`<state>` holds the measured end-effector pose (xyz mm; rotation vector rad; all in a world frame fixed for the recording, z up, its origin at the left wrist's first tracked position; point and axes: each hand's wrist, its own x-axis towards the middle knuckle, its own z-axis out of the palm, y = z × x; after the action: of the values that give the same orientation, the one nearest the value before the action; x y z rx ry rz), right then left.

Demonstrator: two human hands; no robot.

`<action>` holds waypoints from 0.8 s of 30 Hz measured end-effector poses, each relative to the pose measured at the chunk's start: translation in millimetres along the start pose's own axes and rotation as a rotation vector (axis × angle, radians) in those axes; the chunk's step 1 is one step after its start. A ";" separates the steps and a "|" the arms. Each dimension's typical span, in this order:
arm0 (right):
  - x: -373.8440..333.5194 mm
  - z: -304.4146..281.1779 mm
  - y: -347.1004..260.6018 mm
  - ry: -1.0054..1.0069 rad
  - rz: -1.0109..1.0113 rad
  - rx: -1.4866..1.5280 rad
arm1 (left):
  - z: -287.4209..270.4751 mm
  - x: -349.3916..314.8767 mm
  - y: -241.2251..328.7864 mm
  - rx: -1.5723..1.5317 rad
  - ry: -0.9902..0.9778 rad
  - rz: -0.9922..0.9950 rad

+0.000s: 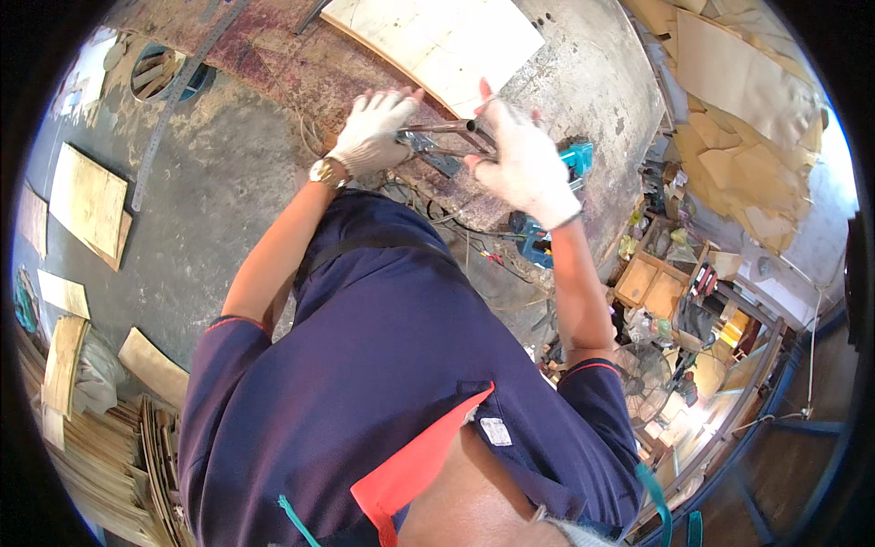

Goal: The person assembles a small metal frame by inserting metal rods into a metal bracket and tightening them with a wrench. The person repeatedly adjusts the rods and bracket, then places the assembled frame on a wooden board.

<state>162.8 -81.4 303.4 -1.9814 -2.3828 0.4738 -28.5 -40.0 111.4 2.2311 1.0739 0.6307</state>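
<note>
Holding a dark metal frame by its right side, the gloved right hand faces a left hand whose closure I cannot tell, the frame between them near a pale board, handling apparently under way, what is finished or left unclear.

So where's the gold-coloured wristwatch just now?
In the head view, the wristwatch sits above and left of the centre, worn at the top of the left forearm, right beside the gloved left hand.
</note>
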 end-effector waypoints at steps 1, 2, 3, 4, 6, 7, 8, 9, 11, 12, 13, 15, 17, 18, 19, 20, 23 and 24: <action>-1.3 -14.4 0.9 -0.040 0.010 0.000 | -7.4 -8.0 -6.6 -0.004 -0.006 -0.051; -3.4 -27.9 0.6 -0.080 0.018 -0.001 | -13.1 -15.6 -15.5 0.015 -0.018 -0.069; -5.9 -34.4 -1.0 -0.121 0.026 0.000 | -16.5 -23.0 -20.9 -0.008 -0.035 -0.124; -8.1 -33.0 -6.2 -0.098 0.079 -0.028 | -24.7 -28.5 -21.4 -0.028 -0.054 -0.170; -14.8 -18.8 -19.2 -0.098 0.073 -0.222 | -31.7 -40.2 -21.5 -0.052 -0.029 -0.219; -18.2 -8.7 -26.4 -0.096 0.075 -0.320 | -31.0 -42.6 -24.1 -0.029 -0.041 -0.229; -20.5 7.4 -29.6 -0.092 0.093 -0.402 | -29.2 -44.0 -25.8 -0.011 -0.056 -0.235; -21.2 16.2 -30.3 -0.068 0.108 -0.428 | -28.1 -44.7 -28.0 0.008 -0.073 -0.240; -18.1 23.7 -27.1 -0.018 0.120 -0.485 | -30.9 -43.2 -24.2 -0.005 -0.056 -0.205; -17.4 20.7 -26.3 -0.060 0.133 -0.479 | -32.2 -41.2 -22.4 -0.028 -0.094 -0.217; -17.3 21.5 -28.6 -0.068 0.144 -0.507 | -33.9 -38.9 -20.5 -0.051 -0.135 -0.224; -13.1 27.6 -36.8 -0.084 0.170 -0.562 | -26.5 -36.9 -17.5 -0.091 -0.094 -0.176; -12.0 66.2 -26.2 -0.051 0.165 -0.635 | -24.4 -27.8 -8.8 -0.111 -0.087 -0.155; -11.7 84.7 -22.1 -0.039 0.159 -0.654 | -25.1 -22.1 0.0 -0.108 -0.099 -0.165; -6.6 82.4 -27.1 -0.034 0.128 -0.673 | -25.9 -19.9 5.6 -0.106 -0.100 -0.197; -8.1 72.0 -24.4 0.054 0.059 -0.517 | -23.9 -17.3 7.2 -0.125 -0.045 -0.207; -25.7 17.0 -43.5 0.302 0.237 -0.324 | -24.5 -15.8 14.8 -0.201 -0.013 -0.160; -34.7 -8.9 -50.4 0.283 0.266 -0.182 | -24.6 -15.5 16.3 -0.189 -0.032 -0.188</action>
<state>123.2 -120.6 330.2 -2.2755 -2.0693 -0.0276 -43.9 -53.7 137.6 1.9461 1.1421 0.5883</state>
